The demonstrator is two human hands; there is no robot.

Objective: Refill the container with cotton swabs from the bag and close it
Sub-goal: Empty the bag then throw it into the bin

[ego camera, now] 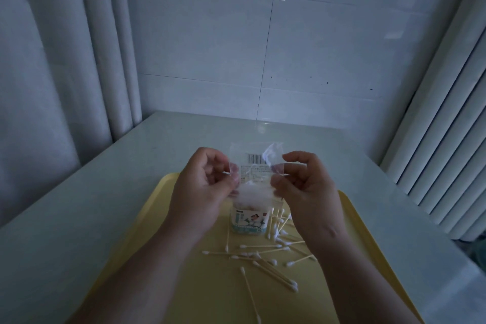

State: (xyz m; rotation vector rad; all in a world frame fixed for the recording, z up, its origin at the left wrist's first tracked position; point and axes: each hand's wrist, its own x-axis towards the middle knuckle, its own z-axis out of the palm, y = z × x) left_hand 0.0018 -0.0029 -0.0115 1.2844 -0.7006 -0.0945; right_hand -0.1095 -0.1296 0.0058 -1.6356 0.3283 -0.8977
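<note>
Over the middle of the yellow tray (147, 231), which lies on the pale bench (79, 205) toward its near edge, a clear bag (253, 166) is held upright in the air, directly above the labelled container (248, 221). The left hand (202, 184) pinches the bag's left edge between thumb and curled fingers, and the right hand (305, 187) pinches the right edge the same way. The barcode end is uppermost. This hold is judged to keep the lower end spread over the container's opening so the contents drop straight in. A white mass of cotton heads (252, 193) shows where bag and container meet; whether it sits inside the bag or already in the container cannot be told. The container stands upright near the tray's centre, slightly toward its far edge. Loose swabs (263, 255) lie scattered on the tray, from just beside the container's right side toward the near right corner, which suggests spillage during pouring. They are judged to need gathering before closure. No lid can be made out.
</note>
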